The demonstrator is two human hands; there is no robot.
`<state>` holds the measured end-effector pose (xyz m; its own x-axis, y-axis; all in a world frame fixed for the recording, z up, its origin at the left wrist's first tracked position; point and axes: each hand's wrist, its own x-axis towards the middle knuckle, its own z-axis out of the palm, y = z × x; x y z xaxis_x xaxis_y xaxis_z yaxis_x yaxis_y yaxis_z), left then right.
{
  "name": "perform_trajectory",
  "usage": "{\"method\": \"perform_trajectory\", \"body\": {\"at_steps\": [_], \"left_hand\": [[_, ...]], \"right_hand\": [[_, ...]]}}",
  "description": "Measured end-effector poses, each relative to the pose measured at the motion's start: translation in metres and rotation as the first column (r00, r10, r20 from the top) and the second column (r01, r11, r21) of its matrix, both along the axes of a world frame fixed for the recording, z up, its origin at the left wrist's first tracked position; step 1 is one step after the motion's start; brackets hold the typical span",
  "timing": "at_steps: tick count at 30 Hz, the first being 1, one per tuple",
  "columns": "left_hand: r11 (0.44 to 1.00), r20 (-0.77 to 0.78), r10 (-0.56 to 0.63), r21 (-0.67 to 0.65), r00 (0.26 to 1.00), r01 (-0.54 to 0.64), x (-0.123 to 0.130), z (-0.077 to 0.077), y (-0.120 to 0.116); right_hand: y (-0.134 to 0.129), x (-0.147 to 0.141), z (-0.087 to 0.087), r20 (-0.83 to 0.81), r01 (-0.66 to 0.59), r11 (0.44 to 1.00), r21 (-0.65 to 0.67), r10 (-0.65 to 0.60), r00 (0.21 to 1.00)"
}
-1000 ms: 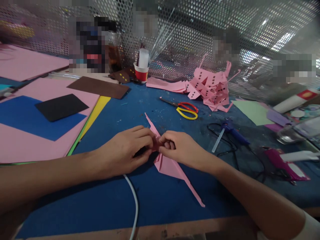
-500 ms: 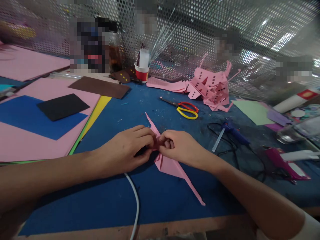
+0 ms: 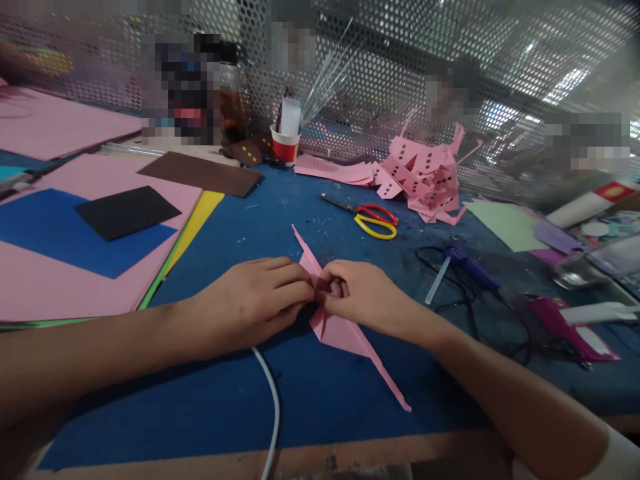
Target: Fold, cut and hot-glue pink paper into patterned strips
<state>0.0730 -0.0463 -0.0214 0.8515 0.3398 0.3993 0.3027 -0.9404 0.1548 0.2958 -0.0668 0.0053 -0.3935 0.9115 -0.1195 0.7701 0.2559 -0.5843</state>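
Note:
A folded pink paper piece (image 3: 345,337) lies slantwise on the blue table, with thin pointed strips at its far and near ends. My left hand (image 3: 273,290) is closed at its middle, fingertips pressed together on the paper. From the other side my right hand (image 3: 357,290) pinches the same middle part, fingers curled. The fingertips of both hands meet there and hide the fold between them. Beyond the hands lie scissors (image 3: 375,223) with red and yellow handles, apart from the paper.
Pink cut-outs with black squares (image 3: 425,177) are heaped at the back. A blue glue gun (image 3: 467,267) with its cord lies right, near a magenta case (image 3: 570,327). Coloured sheets (image 3: 95,293) are stacked left. A red-and-white cup (image 3: 285,147) stands behind. A white cable (image 3: 273,393) crosses the front edge.
My left hand's fingers have drawn closer together and flattened over the middle of the paper. My right hand and the paper have stayed almost in place.

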Motion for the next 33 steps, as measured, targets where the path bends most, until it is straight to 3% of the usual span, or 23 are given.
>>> {"method": "perform_trajectory", "body": {"at_steps": [4,19,33], "left_hand": [[0.997,-0.041,-0.003,0.08,0.999,0.007,-0.0012,0.0012,-0.0001],[0.988,-0.12,-0.023,0.146,0.992,0.04,-0.0034,0.0,0.0006],[0.985,-0.184,-0.027,0.164,0.982,0.058,-0.0027,0.004,-0.0009]], "right_hand": [[-0.0001,0.0002,-0.0019,-0.022,-0.01,1.0,0.003,0.01,1.0],[-0.0005,-0.0028,0.0,0.029,-0.01,0.999,0.051,0.008,1.0],[0.003,-0.0026,0.0006,0.002,0.009,1.0,-0.004,-0.009,1.0]]}}
